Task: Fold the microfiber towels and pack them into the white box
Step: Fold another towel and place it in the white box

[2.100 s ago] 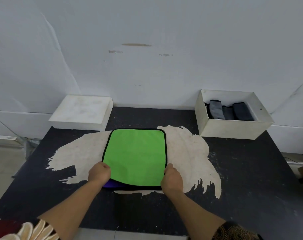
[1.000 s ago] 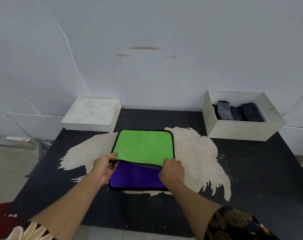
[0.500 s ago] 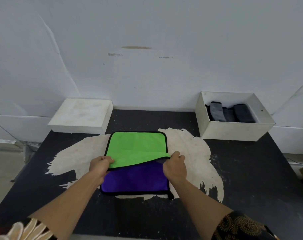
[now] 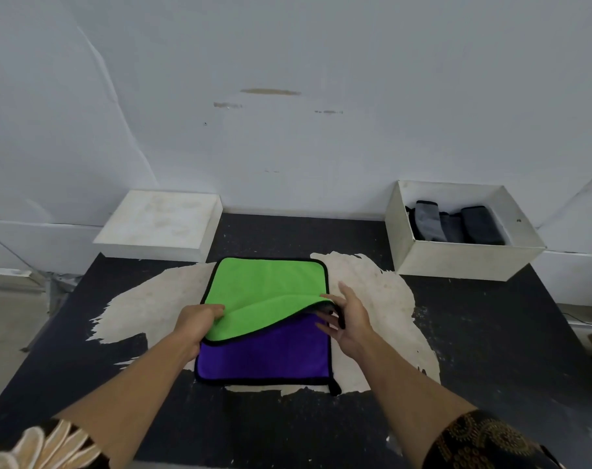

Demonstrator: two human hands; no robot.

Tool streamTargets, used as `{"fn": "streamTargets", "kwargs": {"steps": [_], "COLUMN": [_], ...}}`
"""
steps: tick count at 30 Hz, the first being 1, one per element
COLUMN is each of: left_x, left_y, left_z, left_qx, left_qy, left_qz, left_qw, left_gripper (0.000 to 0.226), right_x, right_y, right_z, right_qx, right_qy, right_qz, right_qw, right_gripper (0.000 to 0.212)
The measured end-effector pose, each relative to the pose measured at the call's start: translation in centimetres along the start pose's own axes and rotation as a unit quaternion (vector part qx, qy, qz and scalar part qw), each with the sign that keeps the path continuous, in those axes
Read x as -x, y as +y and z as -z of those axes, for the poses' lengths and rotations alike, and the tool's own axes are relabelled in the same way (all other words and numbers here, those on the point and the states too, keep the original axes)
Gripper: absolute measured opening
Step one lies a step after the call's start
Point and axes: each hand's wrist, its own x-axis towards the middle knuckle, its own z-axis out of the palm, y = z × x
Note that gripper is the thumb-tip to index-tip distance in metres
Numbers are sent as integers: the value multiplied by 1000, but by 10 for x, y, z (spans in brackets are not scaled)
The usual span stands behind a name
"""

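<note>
At the middle of the tabletop the towel lies mid-fold: left hand pinches the green flap's edge, right hand spread-fingered at its other corner. Next, I judge: regrip, finish the fold; white box waits far right

A green towel lies on a black table, its near edge lifted off a purple towel under it. The left hand grips the green towel's near left edge. The right hand, fingers spread, touches its raised near right corner. Beyond the green towel to the right stands a white box holding dark folded towels.
</note>
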Motion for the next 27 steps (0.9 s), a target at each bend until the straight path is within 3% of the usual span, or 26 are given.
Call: {"fn": "streamTargets", "kwargs": {"steps": [2, 3, 6, 8, 11, 16, 21, 23, 27], "left_x": [-3, -5, -8, -8, -9, -10, -8, -8, -11], "left_y": [-2, -2, 3, 8, 15, 22, 37, 45, 46], "left_z": [2, 2, 1, -1, 0, 8, 12, 12, 11], "left_qx": [-4, -8, -24, -36, -29, -28, 48, 67, 32], "left_qy": [9, 14, 14, 10, 9, 2, 34, 51, 51], "left_qz": [-23, -33, -48, -51, -42, -39, -69, -79, -82], "left_qw": [1000, 999, 998, 998, 999, 999, 996, 993, 995], "left_gripper": [18, 21, 37, 47, 53, 48, 13, 4, 14], "right_x": [-5, -7, -15, -18, -16, -11, -4, -2, 1], "right_y": [-2, -3, -3, -4, -10, -28, -48, -53, -47], "right_z": [0, -1, -4, -7, -15, -17, -23, -26, -38], "right_qx": [-11, -10, 2, 1, -3, 29, 53, 39, 113], "right_qy": [33, 59, 102, 90, 51, -12, -26, -40, -21], "right_qz": [17, 28, 52, 55, 22, -44, 4, -2, -59], "right_qw": [999, 998, 993, 994, 998, 999, 998, 998, 992], "right_gripper": [62, 59, 19, 9, 26, 43, 24, 26, 33]}}
